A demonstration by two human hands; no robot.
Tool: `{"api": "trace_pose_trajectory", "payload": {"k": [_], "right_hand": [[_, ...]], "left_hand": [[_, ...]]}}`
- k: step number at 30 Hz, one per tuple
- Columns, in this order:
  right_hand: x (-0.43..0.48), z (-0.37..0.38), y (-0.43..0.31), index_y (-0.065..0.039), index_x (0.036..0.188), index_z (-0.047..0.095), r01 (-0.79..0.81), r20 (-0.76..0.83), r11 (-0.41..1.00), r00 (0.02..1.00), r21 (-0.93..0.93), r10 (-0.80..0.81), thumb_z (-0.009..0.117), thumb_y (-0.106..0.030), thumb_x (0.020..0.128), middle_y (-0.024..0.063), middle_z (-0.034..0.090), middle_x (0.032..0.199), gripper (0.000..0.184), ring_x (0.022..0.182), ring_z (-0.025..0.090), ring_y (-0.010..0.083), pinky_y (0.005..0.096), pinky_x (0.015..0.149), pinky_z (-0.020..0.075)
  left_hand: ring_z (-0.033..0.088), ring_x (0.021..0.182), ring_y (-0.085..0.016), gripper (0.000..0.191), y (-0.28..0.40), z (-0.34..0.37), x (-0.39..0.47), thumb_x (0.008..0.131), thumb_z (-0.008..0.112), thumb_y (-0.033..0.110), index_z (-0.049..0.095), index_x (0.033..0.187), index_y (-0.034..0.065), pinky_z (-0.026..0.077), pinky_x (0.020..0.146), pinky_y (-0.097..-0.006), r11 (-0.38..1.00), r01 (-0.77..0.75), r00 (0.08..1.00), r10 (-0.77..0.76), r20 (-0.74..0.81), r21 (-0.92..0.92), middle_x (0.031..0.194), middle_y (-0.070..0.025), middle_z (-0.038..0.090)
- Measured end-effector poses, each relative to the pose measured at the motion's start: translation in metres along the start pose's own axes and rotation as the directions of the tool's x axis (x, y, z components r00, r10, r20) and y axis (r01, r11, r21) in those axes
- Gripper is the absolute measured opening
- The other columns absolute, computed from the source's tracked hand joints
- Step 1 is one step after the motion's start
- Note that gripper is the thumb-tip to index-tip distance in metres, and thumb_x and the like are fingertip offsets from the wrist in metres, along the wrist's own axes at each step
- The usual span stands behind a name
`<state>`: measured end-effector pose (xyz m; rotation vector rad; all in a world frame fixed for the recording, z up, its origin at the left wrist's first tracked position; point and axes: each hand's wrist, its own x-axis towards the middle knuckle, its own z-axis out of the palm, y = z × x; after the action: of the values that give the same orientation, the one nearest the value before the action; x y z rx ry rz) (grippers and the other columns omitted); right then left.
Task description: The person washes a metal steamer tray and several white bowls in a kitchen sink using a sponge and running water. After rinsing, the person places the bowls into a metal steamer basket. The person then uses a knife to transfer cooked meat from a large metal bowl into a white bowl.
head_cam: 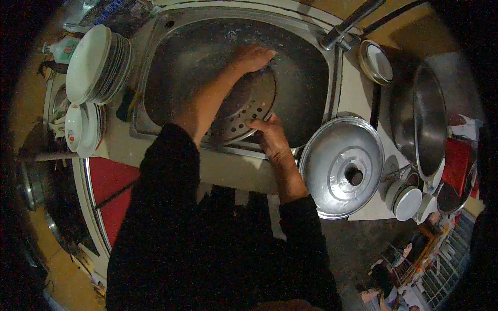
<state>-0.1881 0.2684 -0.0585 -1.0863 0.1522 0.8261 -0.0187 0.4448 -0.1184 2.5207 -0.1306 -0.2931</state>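
Observation:
A round metal steamer tray (255, 101) with punched holes is tilted inside the stainless steel sink (303, 89). My right hand (272, 134) grips its near right rim, thumb on the holed face. Over the tray's far edge bends my left hand (255, 59); its fingertips are partly hidden, and I cannot make out whether it grips the rim or a small thing. My left forearm covers part of the tray's left side.
Stacked white plates (89, 66) and flowered bowls (76, 128) stand left of the sink. A large metal lid (338, 171) leans over the counter edge at right, near a deep steel basin (428, 120), small white bowls (407, 203) and shallow dishes (377, 62). The faucet (350, 25) rises at the far right corner.

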Motion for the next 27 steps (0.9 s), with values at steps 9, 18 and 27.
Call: {"api": "trace_pose_trajectory", "payload": {"k": [9, 18, 27], "right_hand": [[0.006, -0.019, 0.007, -0.01, 0.117, 0.051, 0.087, -0.197, 0.955, 0.98, 0.283, -0.031, 0.064, -0.004, 0.077, 0.0068, 0.063, 0.098, 0.042, 0.087, 0.061, 0.0244, 0.0371, 0.078, 0.0518], [-0.003, -0.009, 0.003, -0.001, 0.112, 0.055, 0.082, -0.255, 0.954, 0.967, 0.287, -0.007, 0.061, 0.0, 0.076, 0.0103, 0.064, 0.098, 0.037, 0.086, 0.063, 0.0243, 0.0343, 0.082, 0.0512], [-0.003, -0.007, 0.009, -0.011, 0.121, 0.049, 0.164, -0.161, 0.967, 0.978, 0.196, -0.134, 0.069, -0.008, 0.074, 0.0065, 0.064, 0.1, 0.051, 0.089, 0.061, 0.0231, 0.0378, 0.08, 0.0514]], "left_hand": [[0.062, 0.091, -0.036, 0.044, 0.067, 0.002, -0.057, 0.097, 0.035, 0.04, 0.065, 0.104, 0.0081, 0.048, 0.08, -0.0468, 0.936, -0.317, 0.948, 0.309, 0.076, 0.15, 0.098, -0.0158, 0.066], [0.06, 0.105, -0.036, 0.041, 0.037, 0.02, -0.053, 0.097, 0.037, 0.04, 0.065, 0.105, 0.0114, 0.045, 0.093, -0.0464, 0.956, -0.267, 0.954, 0.28, -0.107, 0.12, 0.112, -0.0146, 0.064], [0.058, 0.105, -0.039, 0.047, -0.029, -0.008, -0.04, 0.097, 0.032, 0.042, 0.063, 0.112, 0.0104, 0.044, 0.093, -0.0495, 0.944, 0.221, 0.975, -0.207, -0.082, 0.243, 0.115, -0.0162, 0.062]]}}
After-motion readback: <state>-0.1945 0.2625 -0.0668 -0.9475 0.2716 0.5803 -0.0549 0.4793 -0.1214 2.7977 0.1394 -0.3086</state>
